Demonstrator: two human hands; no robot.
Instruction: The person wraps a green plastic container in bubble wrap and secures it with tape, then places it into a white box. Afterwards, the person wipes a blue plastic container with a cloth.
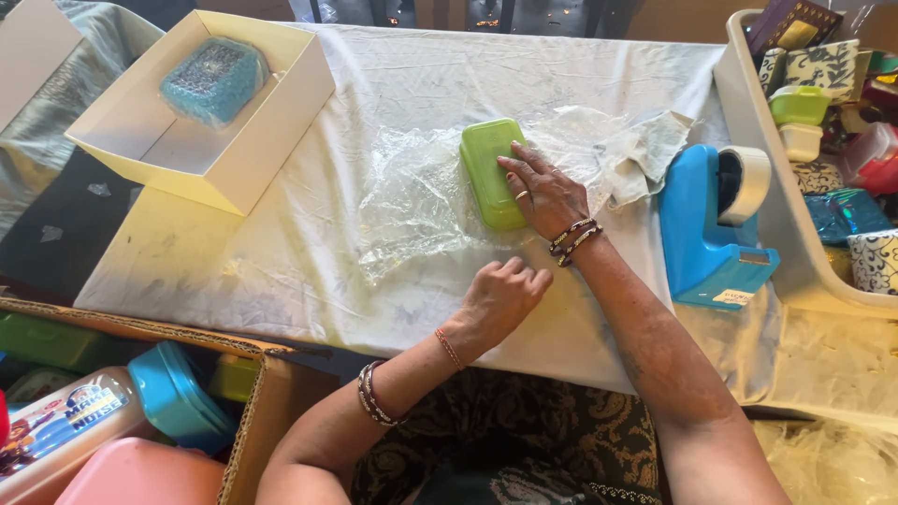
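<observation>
Your right hand (544, 194) is lying flat, fingers spread, against the right side of the green lidded box (492, 172) — pressing on it, not gripping. The box is sitting on a sheet of clear plastic wrap (412, 201) spread over the white cloth covering the desk (281, 252). Your left hand (500, 297) is resting nearer you, fingers curled together at the wrap's near edge; whether it is pinching the film cannot be told. A blue tape dispenser (708, 234) is standing just right of your right wrist. A white open carton (201, 108) is holding a blue wrapped item (213, 79) at the far left — well apart from the green box.
</observation>
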